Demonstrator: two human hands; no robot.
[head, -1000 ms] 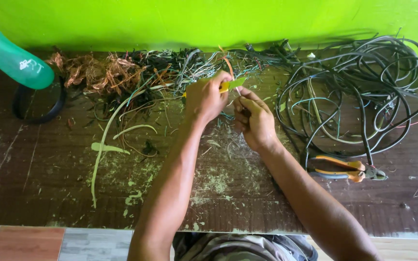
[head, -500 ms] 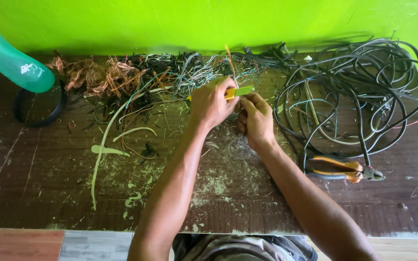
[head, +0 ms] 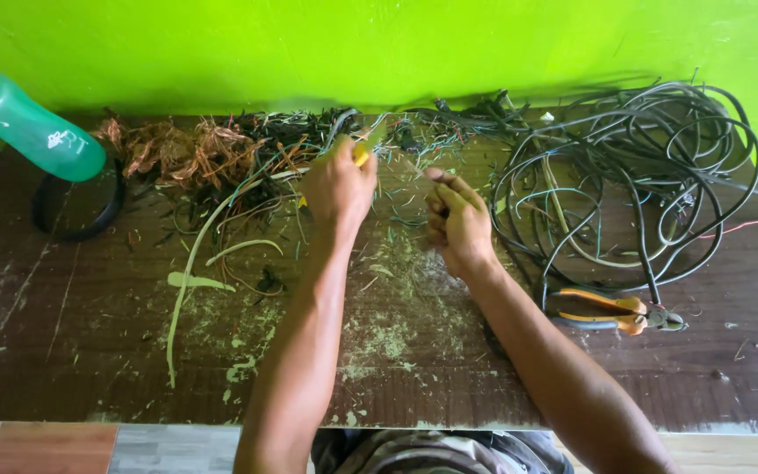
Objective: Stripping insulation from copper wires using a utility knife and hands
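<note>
Brown table [head: 63, 351] | left hand [head: 337, 186] grips yellow-handled tool [head: 363, 151] | right hand [head: 458, 224] pinches thin wire [head: 439, 211]

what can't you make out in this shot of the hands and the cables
Head view only:
- What the right hand pinches: hidden by its curled fingers.
- The yellow-handled tool in the left hand: mostly covered by the hand and blurred.
- Green bottle: cut off by the left edge.
- Separate wires in the cable pile: too tangled.

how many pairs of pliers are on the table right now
1. The orange-handled pliers lie on the table beside the right forearm, at the near edge of the cable tangle. Another could be hidden under the wires.
</note>
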